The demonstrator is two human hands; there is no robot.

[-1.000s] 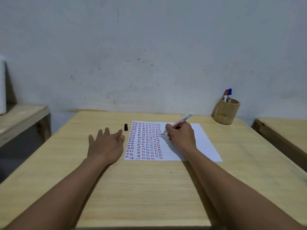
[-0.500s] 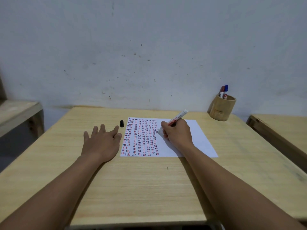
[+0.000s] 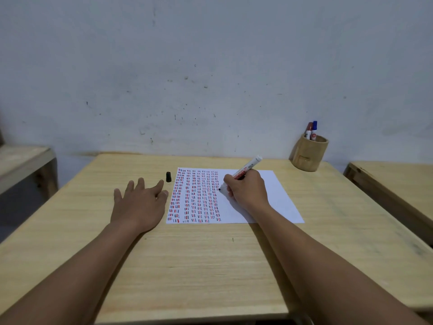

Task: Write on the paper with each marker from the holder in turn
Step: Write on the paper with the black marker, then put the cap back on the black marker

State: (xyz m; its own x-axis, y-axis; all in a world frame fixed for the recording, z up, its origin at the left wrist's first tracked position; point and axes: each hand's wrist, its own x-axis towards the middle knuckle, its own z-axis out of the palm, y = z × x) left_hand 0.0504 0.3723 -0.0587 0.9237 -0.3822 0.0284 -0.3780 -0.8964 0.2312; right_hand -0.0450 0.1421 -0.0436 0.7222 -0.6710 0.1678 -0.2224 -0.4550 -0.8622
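Note:
A white paper (image 3: 278, 198) lies on the wooden table (image 3: 192, 259), its left half filled with columns of short red, black and blue dashes. My right hand (image 3: 248, 192) grips a white marker (image 3: 248, 166) with its black tip down on the paper beside the last column. My left hand (image 3: 140, 202) rests flat on the table just left of the sheet, fingers spread, holding nothing. The marker's black cap (image 3: 168, 176) stands upright by the paper's top left corner. A wooden holder (image 3: 308, 156) at the table's back right contains a red marker (image 3: 308, 130) and a blue marker (image 3: 314, 130).
A grey speckled wall (image 3: 210, 78) runs behind the table. Another wooden table (image 3: 396, 181) stands close on the right and a wooden bench or shelf (image 3: 21, 163) on the left, each with a gap to my table.
The view has shifted slightly as my head moved. My right hand stays on the paper with the marker, at about the same spot; my left hand keeps flat beside the sheet.

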